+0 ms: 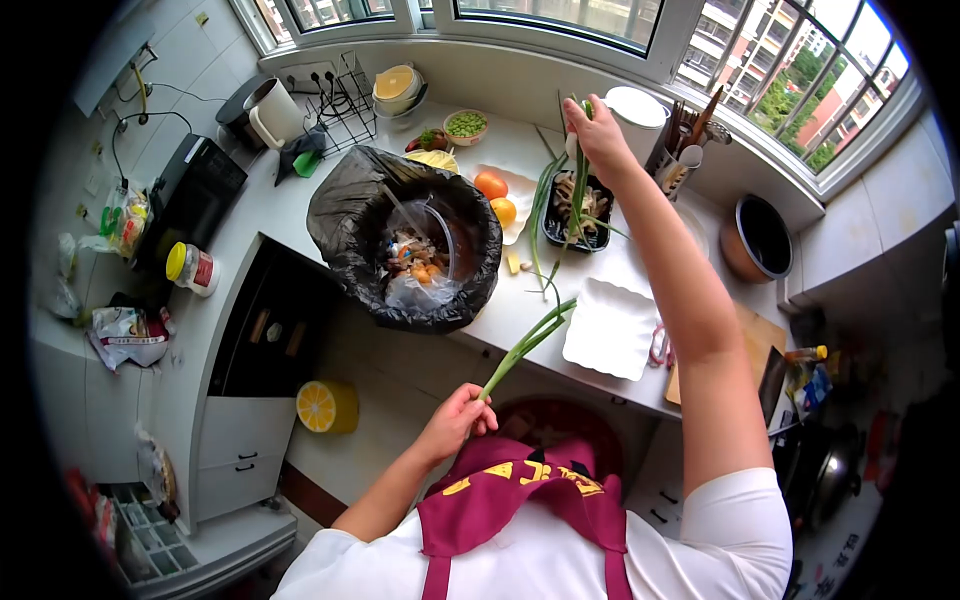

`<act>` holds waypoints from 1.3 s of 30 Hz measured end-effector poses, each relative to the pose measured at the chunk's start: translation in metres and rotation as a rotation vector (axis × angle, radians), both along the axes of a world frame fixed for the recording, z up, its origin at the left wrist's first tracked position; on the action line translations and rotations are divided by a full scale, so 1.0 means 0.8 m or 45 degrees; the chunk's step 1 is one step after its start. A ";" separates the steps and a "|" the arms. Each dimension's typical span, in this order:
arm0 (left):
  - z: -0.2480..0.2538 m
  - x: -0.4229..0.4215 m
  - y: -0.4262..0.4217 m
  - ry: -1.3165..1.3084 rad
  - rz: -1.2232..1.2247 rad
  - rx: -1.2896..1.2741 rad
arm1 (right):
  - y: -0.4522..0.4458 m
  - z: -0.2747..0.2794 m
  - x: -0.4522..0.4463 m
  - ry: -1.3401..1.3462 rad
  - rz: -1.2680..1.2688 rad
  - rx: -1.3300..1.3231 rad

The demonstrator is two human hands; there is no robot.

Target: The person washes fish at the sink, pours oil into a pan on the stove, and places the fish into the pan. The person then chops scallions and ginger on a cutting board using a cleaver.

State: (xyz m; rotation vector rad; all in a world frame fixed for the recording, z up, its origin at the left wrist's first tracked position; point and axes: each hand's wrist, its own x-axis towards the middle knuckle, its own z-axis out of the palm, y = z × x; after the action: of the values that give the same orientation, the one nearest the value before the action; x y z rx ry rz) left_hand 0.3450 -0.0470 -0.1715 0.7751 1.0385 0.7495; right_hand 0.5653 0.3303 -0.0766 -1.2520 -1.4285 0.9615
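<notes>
The near scallion (528, 345) slants up and right from your left hand (458, 420), its leafy tips reaching out over the near edge of the counter (517, 292), just left of the white tray (596, 335). The far scallion (575, 190) hangs from your right hand (598, 138), its leaves trailing down across the black tray (553, 237) of mushrooms (600, 204). The step in hand looks like parting and handling scallions, one portion to each hand; the next move would call for a light hold, with the loose leaves guided clear of the mushrooms. Your left thumb and fingers are closed round the lower end of their stalk, near your apron (525, 490), with the forearm coming in from the near left and the elbow bent. Your right fingers are pinched together on the other stalk; exactly where they press is hard to tell from above. That arm is stretched far forward over the counter, the hand high and beside the white canister (637, 108). Left of the black tray lie two tomatoes (490, 184), and farther left stands the bag-lined bin (340, 215), its mouth open and scraps inside.
</notes>
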 end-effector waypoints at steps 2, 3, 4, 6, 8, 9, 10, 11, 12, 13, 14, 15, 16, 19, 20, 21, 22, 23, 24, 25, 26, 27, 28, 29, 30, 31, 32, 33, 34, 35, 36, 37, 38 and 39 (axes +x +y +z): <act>-0.012 -0.007 -0.003 -0.042 0.050 0.016 | 0.028 0.013 -0.002 -0.227 -0.149 -0.118; -0.010 -0.006 -0.002 -0.041 0.072 0.019 | 0.034 0.007 -0.002 -0.256 -0.201 0.012; -0.009 -0.005 -0.002 -0.041 0.084 0.016 | 0.030 -0.001 -0.003 -0.290 -0.262 0.135; -0.014 -0.006 0.003 -0.009 0.075 0.060 | -0.005 -0.030 0.005 -0.034 -0.040 0.072; -0.010 0.001 0.012 0.009 0.086 0.034 | -0.081 -0.086 0.020 -0.002 -0.006 0.056; -0.015 0.004 0.016 -0.002 0.062 0.061 | -0.127 -0.120 0.030 0.107 -0.009 0.046; -0.012 0.010 0.023 -0.013 0.025 0.056 | -0.172 -0.152 0.050 0.083 -0.004 -0.057; -0.015 0.014 0.027 0.004 -0.042 0.058 | -0.225 -0.178 0.076 0.061 -0.047 -0.138; -0.018 0.021 0.035 0.017 -0.084 0.082 | -0.267 -0.197 0.100 0.039 -0.065 -0.201; -0.022 0.031 0.045 0.028 -0.169 0.064 | -0.310 -0.219 0.126 0.077 -0.189 -0.264; -0.025 0.040 0.052 0.044 -0.240 0.045 | -0.351 -0.238 0.158 0.119 -0.300 -0.326; -0.028 0.051 0.059 0.063 -0.305 0.027 | -0.388 -0.248 0.195 0.105 -0.464 -0.344; -0.030 0.067 0.068 0.070 -0.405 0.054 | -0.423 -0.251 0.231 0.093 -0.622 -0.360; -0.036 0.137 0.096 0.111 -0.704 0.165 | -0.508 -0.242 0.331 -0.125 -1.082 -0.370; -0.039 0.165 0.107 0.115 -0.783 0.192 | -0.529 -0.245 0.358 -0.197 -1.192 -0.352; -0.041 0.197 0.116 0.121 -0.853 0.218 | -0.548 -0.244 0.375 -0.139 -1.259 -0.333; -0.046 0.230 0.126 0.137 -0.894 0.267 | -0.561 -0.243 0.386 -0.079 -1.319 -0.314; -0.052 0.264 0.136 0.157 -0.933 0.316 | -0.570 -0.236 0.388 -0.094 -1.330 -0.349; -0.058 0.300 0.150 0.267 -0.951 0.369 | -0.575 -0.239 0.390 -0.138 -1.287 -0.365; -0.058 0.337 0.158 0.322 -0.917 0.489 | -0.573 -0.241 0.394 -0.186 -1.237 -0.374; -0.063 0.373 0.172 0.335 -0.902 0.603 | -0.567 -0.244 0.397 -0.227 -1.187 -0.385; -0.078 0.406 0.189 0.337 -0.891 0.604 | -0.556 -0.228 0.397 -0.380 -1.157 -0.377; -0.114 0.440 0.216 0.398 -0.873 0.774 | -0.540 -0.233 0.404 -0.300 -1.133 -0.341; -0.122 0.467 0.232 0.550 -0.886 0.904 | -0.525 -0.238 0.410 -0.383 -1.095 -0.328; -0.115 0.492 0.241 0.778 -0.927 0.978 | -0.507 -0.241 0.419 -0.470 -1.061 -0.308; -0.129 0.503 0.248 1.011 -0.874 1.329 | -0.490 -0.251 0.426 -0.524 -1.040 -0.285; -0.144 0.519 0.254 1.210 -0.815 1.688 | -0.478 -0.259 0.433 -0.590 -1.042 -0.275; -0.136 0.526 0.243 1.306 -0.617 1.978 | -0.470 -0.260 0.433 -0.461 -1.064 -0.309; -0.128 0.536 0.241 1.172 -0.761 1.993 | -0.470 -0.255 0.431 -0.410 -1.065 -0.242; -0.125 0.545 0.231 1.157 -0.876 2.027 | -0.478 -0.237 0.429 -0.207 -1.019 -0.322; -0.136 0.548 0.230 1.073 -1.013 2.013 | -0.486 -0.250 0.426 -0.276 -1.029 -0.166; -0.133 0.550 0.221 1.109 -1.074 2.037 | -0.506 -0.244 0.417 -0.227 -0.997 -0.190; -0.131 0.552 0.215 1.213 -1.124 2.030 | -0.521 -0.263 0.406 -0.194 -0.982 -0.263; -0.132 0.556 0.215 1.291 -1.202 1.954 | -0.549 -0.268 0.394 -0.091 -0.935 -0.360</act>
State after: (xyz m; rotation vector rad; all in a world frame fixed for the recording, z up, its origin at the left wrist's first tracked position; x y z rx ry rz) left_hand 0.7899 0.1251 -0.2768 2.9120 0.5806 0.1178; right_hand 0.8802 -0.1086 -0.2909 -1.8519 -0.7752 0.6149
